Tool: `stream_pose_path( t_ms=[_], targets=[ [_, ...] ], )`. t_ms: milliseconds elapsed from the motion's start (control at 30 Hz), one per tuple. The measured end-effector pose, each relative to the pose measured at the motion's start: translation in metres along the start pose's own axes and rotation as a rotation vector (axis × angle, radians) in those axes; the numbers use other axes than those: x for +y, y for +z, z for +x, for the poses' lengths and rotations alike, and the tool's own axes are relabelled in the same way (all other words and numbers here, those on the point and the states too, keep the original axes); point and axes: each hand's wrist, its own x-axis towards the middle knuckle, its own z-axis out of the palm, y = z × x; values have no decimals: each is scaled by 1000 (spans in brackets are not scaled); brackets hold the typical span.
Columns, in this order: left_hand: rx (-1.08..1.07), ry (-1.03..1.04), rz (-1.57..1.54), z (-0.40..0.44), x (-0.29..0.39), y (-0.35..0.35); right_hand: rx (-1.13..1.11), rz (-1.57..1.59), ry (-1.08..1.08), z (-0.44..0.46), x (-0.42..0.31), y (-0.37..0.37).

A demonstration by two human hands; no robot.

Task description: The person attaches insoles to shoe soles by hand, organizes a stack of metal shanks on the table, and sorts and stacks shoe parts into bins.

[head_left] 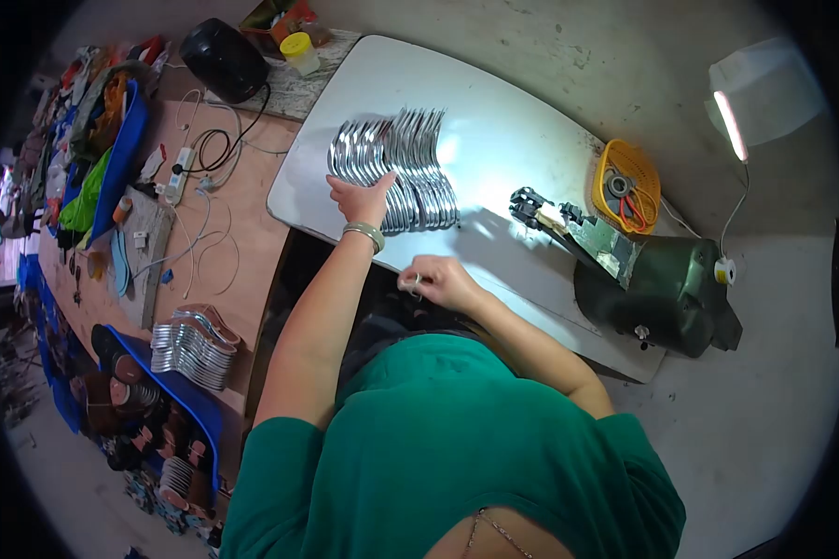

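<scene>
Rows of curved shiny metal pieces (419, 154) lie side by side on the white table (503, 121). My left hand (362, 200), with a bracelet at the wrist, rests at the near left side of these pieces, its thumb and fingers spread apart. Nearer my body, by the table's front edge, my right hand (435, 282) has its fingers curled together in front of a dark area. Whatever it holds, if anything, is too small to make out. To the right stands a dark green machine (643, 289) with a black clamp-like head (531, 207).
A yellow basket (657, 177) with tools stands behind the machine. At the left are cables, a power strip (179, 175), a stack of metal pieces (196, 349) and blue trays (200, 410). A black device (224, 61) and a yellow-lidded jar (299, 54) stand at the back. A lamp (732, 126) glows on the right.
</scene>
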Motion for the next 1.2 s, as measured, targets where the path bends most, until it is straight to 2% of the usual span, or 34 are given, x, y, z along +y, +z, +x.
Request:
stream_pose_path(
  t_ms=[100,167,233,300,367,400,500,567,633,700,767,833,900,1000,1200],
  targets=[
    [-78,15,64,13,11,-7,127,-163,63,-27,-1,-9],
    [-141,57,77,27,15,-10,318,-283,296,-53,23,-21],
    [-183,78,81,34,19,-11,443,-584,387,-88,53,-40],
    [-243,75,79,38,23,-15,568,-739,480,-119,69,-58],
    [-283,78,81,42,24,-17,585,-862,648,-140,79,-73],
    [-268,95,79,43,21,-17,591,-864,656,-136,74,-71],
    [-242,133,72,46,17,-15,512,-1271,702,-120,45,-76],
    [-249,150,59,45,12,-16,484,-1068,705,-83,31,-58],
    [-251,160,47,46,12,-17,562,-915,535,-25,17,-34],
    [-258,162,76,46,13,-19,659,-849,411,30,34,-18],
    [-266,167,95,48,13,-18,707,-746,473,81,59,-10],
    [-249,178,89,51,11,-14,684,-804,528,122,57,0],
    [-247,190,87,54,12,-14,663,-866,580,136,61,2],
    [-243,174,49,57,20,-14,725,-791,508,140,72,3],
    [-288,197,116,64,29,-18,700,-701,550,138,77,-2]
  ],
)
